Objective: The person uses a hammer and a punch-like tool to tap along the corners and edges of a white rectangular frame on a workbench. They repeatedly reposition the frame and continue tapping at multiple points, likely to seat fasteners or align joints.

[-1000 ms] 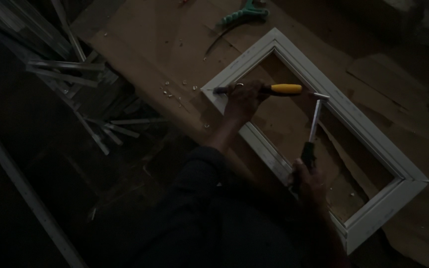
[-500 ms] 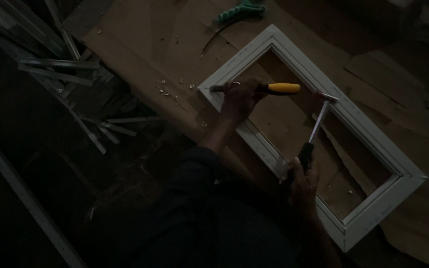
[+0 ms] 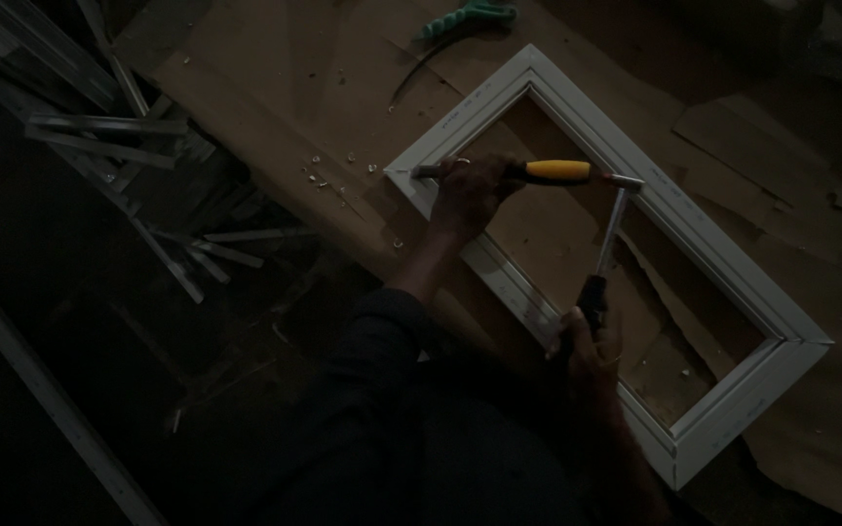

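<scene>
One white rectangular frame [image 3: 733, 292] lies slantwise across the brown worktop [image 3: 275, 88], running from the centre of the picture down to the lower right. Two hands work at it, and each holds one tool.

The left hand [image 3: 470, 190] sits at the frame's upper left corner, its grip clenched around a chisel [image 3: 538, 172] with a yellow handle. The chisel lies nearly level: its metal tip pokes out left of the fist and rests on the white corner joint, while the yellow end sticks out to the right over the frame's opening.

The right hand [image 3: 592, 336] is lower, over the frame's near long side, its grip closed on the dark handle of one hammer [image 3: 611, 229]. The shaft rises up the picture from the fist, and the hammer head touches, or is just beside, the butt of the yellow handle.

One green-handled tool [image 3: 465, 17] lies at the top edge, well apart. A handful of pale chips [image 3: 328, 170] is scattered left of the corner. A heap of metal strips [image 3: 119, 127] fills the upper left; too dim to count.
</scene>
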